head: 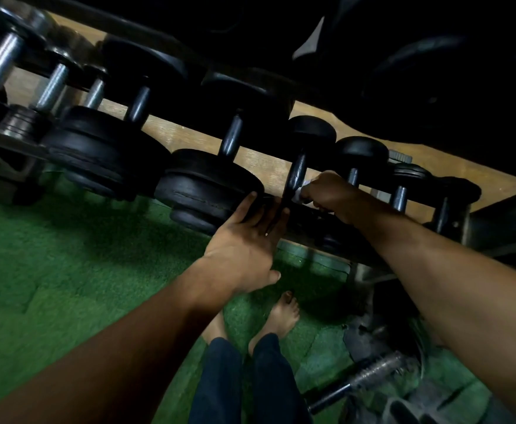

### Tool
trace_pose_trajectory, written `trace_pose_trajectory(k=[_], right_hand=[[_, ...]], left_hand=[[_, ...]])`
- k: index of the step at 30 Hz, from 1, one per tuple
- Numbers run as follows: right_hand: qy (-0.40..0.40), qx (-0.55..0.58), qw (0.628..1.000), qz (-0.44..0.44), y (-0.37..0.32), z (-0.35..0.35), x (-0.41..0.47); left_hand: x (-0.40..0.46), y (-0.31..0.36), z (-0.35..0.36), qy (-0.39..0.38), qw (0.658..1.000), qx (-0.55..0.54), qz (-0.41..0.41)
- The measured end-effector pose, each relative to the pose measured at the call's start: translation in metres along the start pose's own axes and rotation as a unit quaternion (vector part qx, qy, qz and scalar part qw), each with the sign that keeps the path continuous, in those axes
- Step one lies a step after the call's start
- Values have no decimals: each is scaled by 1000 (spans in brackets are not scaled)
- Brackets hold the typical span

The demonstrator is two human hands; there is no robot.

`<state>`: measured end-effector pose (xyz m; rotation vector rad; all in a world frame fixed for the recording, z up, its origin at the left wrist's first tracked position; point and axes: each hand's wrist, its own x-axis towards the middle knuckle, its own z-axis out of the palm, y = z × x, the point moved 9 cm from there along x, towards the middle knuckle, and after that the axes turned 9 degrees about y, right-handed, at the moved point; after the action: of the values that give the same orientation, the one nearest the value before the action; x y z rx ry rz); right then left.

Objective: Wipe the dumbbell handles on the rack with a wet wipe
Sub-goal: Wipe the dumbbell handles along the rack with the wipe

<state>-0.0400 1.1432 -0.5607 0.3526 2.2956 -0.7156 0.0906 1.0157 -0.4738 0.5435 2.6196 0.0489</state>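
A row of black dumbbells lies across a dark metal rack that runs from upper left to lower right. My right hand is closed around a pale wet wipe, pressed against the lower end of a dark dumbbell handle. My left hand lies flat, fingers spread, against the big black weight plate of the neighbouring dumbbell and the near plate of the wiped one. Most of the wipe is hidden inside my fist.
More dumbbells with shiny steel handles sit at the far left, small ones at the right. Green turf covers the floor. My bare feet stand below the rack. A loose bar and plates lie at bottom right.
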Motion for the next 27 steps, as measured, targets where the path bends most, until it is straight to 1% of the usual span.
trace_pose_trajectory(k=[2,3,5,7,9,13,15,17,19,21,23,25,27], right_hand=[[-13,-59,997,-46,-5,1,-3],[-13,-119,989,-90,-12,1,-4],[10,-229,955,-186,-28,2,-10],[47,-259,931,-252,-43,-1,-16],[87,-254,923,-277,-51,-5,-19],[184,-219,917,-277,-62,-18,-25],[196,-208,916,-282,-62,-18,-23],[168,-208,920,-286,-59,-14,-20],[102,-236,921,-292,-54,-3,-17],[68,-245,928,-273,-48,0,-15],[61,-208,951,-220,-38,-7,-8],[56,-143,978,-143,-24,-12,0],[37,-76,993,-79,-11,-10,6]], left_hand=[[0,0,1,-2,1000,2,-1],[0,0,1,-4,1000,4,0],[0,0,1,-6,1000,7,2],[-1,1,0,-6,1000,9,4],[-1,1,-1,-7,1000,12,5],[-1,0,-1,-13,1000,11,2],[-1,1,-1,-17,1000,9,2],[-1,0,0,-20,1000,11,1],[0,0,1,-21,1000,11,0],[0,0,1,-21,1000,10,0],[0,0,1,-21,1000,11,1],[-1,0,1,-22,1000,12,1],[0,0,2,-23,1000,11,-1]])
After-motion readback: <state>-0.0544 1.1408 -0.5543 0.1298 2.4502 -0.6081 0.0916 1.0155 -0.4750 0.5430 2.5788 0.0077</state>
